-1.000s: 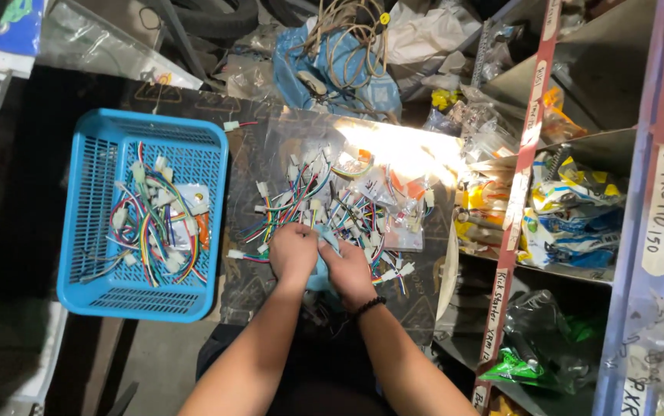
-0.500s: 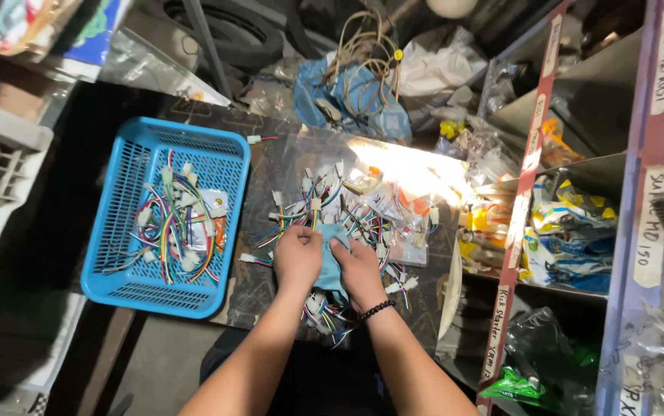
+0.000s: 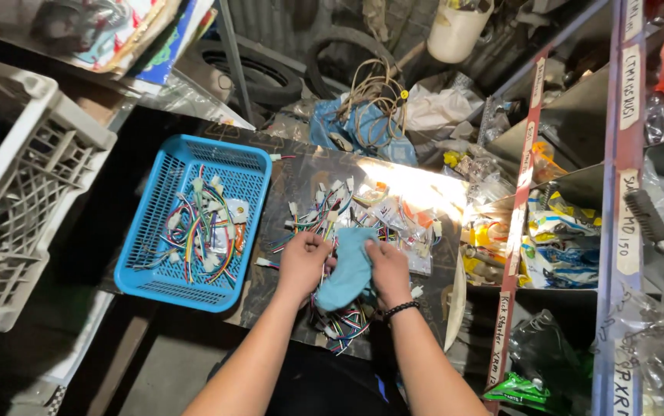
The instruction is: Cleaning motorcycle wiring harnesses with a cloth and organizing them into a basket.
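Head view: camera now sits farther left than a second ago, so a grey crate (image 3: 16, 192) shows at left; the hands stay in the same spot over the dark worktop (image 3: 270, 300), so the same handling goes on, as I judge it. Left hand (image 3: 303, 264) is closed, pinching the left edge of a light blue cloth (image 3: 346, 270); right hand (image 3: 388, 270) grips its right edge, fingers curled. What is wrapped inside the cloth cannot be told. Cloth lies between both hands, above a loose pile of wire connectors (image 3: 340, 208), more of them poking out below near the wrists. Blue basket (image 3: 147, 266) just left of the left hand holds a tangle of coloured wire harnesses (image 3: 202, 231) with white plugs. Shelf bins (image 3: 559, 231) at right hold packaged parts in bags.
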